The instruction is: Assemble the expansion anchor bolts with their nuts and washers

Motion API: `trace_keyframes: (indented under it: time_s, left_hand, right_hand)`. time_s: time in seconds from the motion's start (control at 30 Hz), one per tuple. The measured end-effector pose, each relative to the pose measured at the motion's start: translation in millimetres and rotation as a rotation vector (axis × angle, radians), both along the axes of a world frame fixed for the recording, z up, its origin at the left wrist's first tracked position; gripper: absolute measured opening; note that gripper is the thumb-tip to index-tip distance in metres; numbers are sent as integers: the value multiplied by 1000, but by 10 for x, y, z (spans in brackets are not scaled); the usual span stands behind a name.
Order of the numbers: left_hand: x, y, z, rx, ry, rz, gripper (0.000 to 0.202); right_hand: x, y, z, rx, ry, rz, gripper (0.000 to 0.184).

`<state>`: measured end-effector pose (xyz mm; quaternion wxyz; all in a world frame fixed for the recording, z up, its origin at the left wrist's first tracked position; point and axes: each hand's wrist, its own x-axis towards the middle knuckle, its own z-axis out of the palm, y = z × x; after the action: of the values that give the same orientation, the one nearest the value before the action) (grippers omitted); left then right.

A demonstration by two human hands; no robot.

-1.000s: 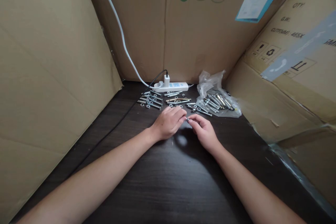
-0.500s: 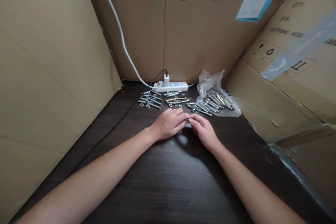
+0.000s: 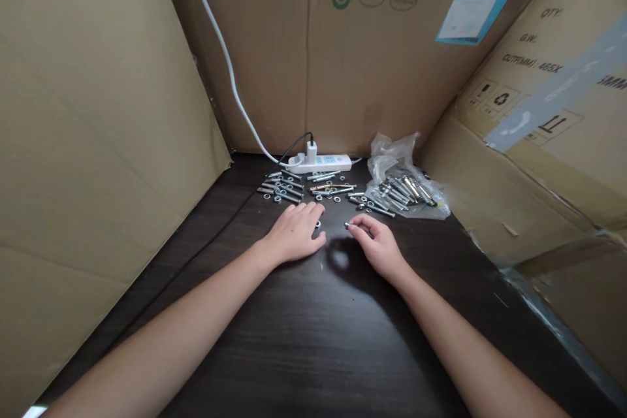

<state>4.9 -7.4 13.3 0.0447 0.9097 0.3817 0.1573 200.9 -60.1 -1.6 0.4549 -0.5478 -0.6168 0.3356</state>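
Low over the dark table (image 3: 294, 326), my left hand (image 3: 294, 235) has its thumb and fingers apart. A small pale metal ring (image 3: 318, 225), like a washer or nut, shows between them; whether they touch it I cannot tell. To the right, my right hand (image 3: 378, 247) pinches a small shiny metal piece (image 3: 347, 225) at the fingertips, its far side hidden. Just beyond the hands lie loose bolts with rings in groups: a left group (image 3: 289, 188), a middle group (image 3: 330, 190) and a right group (image 3: 379, 208).
A clear plastic bag (image 3: 392, 150) with more bolts (image 3: 409, 189) lies at the back right. Behind the bolts sits a white power strip (image 3: 326, 164) with a plugged-in charger (image 3: 311, 152). A black cable (image 3: 210, 235) crosses the left side. Cardboard boxes (image 3: 264, 46) wall in the table.
My hands have come apart. The left has moved left and opened, bringing a ring into view; the right stays in place, pinching the small metal piece.
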Motion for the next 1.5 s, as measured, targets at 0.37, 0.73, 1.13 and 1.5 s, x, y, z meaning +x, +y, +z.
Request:
trace_keyframes:
  time_s: [0.37, 0.73, 1.13, 1.5]
  left_hand:
    - [46, 6, 5, -109, -63, 53, 17]
    - [88, -336, -10, -1027, -947, -49, 23]
    - [46, -335, -63, -691, -752, -72, 13]
    - [29, -362, -51, -671, -722, -74, 20]
  right_hand:
    - [-48, -46, 34, -1, -61, 27, 19]
    - [-181, -226, 186, 130, -176, 110, 14]
    - [-201, -209, 166, 89, -170, 133, 14]
    - [-218, -207, 124, 58, -112, 150, 11]
